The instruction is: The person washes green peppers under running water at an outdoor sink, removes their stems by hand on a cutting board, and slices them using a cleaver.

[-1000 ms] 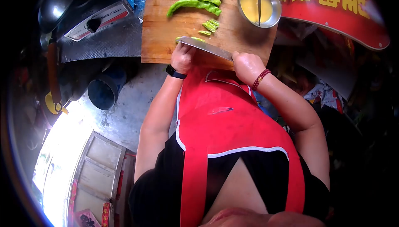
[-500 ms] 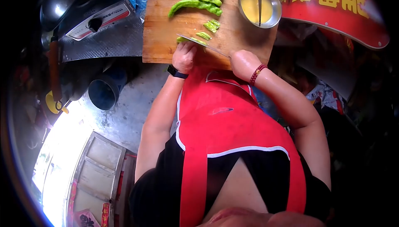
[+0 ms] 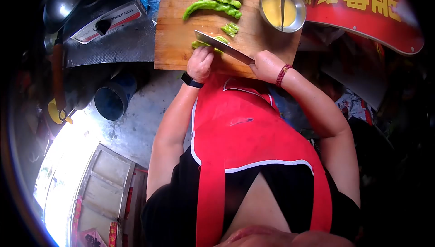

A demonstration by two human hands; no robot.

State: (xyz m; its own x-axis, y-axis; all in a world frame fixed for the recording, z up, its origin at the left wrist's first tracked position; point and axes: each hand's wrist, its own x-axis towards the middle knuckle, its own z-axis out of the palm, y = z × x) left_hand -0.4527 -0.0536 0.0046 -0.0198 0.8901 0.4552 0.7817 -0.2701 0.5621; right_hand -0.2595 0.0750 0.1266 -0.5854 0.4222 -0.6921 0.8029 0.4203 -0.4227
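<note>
My right hand (image 3: 268,67) is closed round the handle of a knife (image 3: 225,47), whose blade slants up and left over the wooden cutting board (image 3: 174,43). My left hand (image 3: 200,63), with bent fingers, holds a green pepper (image 3: 197,44) at the board's near edge, beside the blade. Part of that pepper is hidden by fingers and blade. Cut pepper pieces (image 3: 230,29) lie just beyond the knife, with some slices against the blade. Several whole green peppers (image 3: 212,6) rest at the far side of the board.
A metal bowl (image 3: 301,15) of yellow liquid, with a utensil standing in it, is at the board's far right. On the left are a stove (image 3: 108,23) and a wok (image 3: 68,0). A red sign (image 3: 362,9) lies right; a bucket (image 3: 111,102) stands below left.
The knife has lifted and shifted, with its broad face showing again. Slices now lie beyond the blade by the pepper. The left hand stays nearly in place.
</note>
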